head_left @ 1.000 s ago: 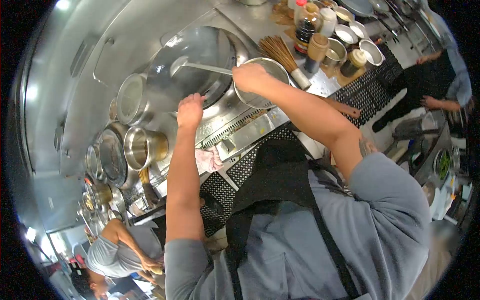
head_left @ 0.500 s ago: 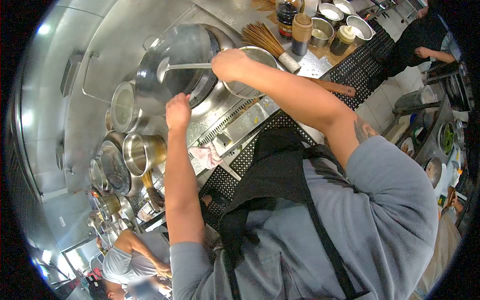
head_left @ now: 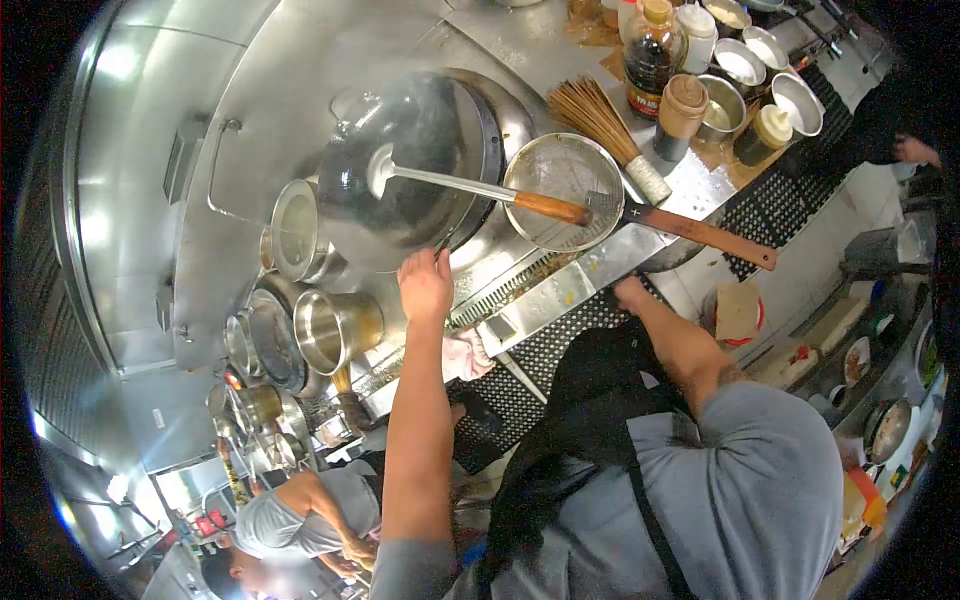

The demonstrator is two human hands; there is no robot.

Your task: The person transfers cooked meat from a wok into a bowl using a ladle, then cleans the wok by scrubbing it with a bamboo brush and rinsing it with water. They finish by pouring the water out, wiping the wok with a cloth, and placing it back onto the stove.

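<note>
My left hand (head_left: 427, 287) is closed at the near rim of a dark, steaming wok (head_left: 430, 125) on the range. A ladle (head_left: 450, 182) lies with its metal bowl in the wok and its wooden handle across a round mesh strainer (head_left: 560, 165). The strainer rests beside the wok, its wooden handle sticking out past the counter edge. My right hand (head_left: 630, 292) is low by the counter's front edge, away from the ladle. Its fingers are partly hidden there, and I cannot make out anything in them.
A bamboo brush (head_left: 605, 130), a dark sauce bottle (head_left: 655, 60), squeeze bottles and several metal bowls (head_left: 740, 62) stand at the upper right. Metal pots (head_left: 335, 330) line the range to the left. A co-worker (head_left: 310, 510) stands at lower left, another person (head_left: 910, 150) at the right.
My right hand has let go of the ladle and moved down to the counter's front edge. The ladle now rests across the strainer. My left hand stays at the wok's rim.
</note>
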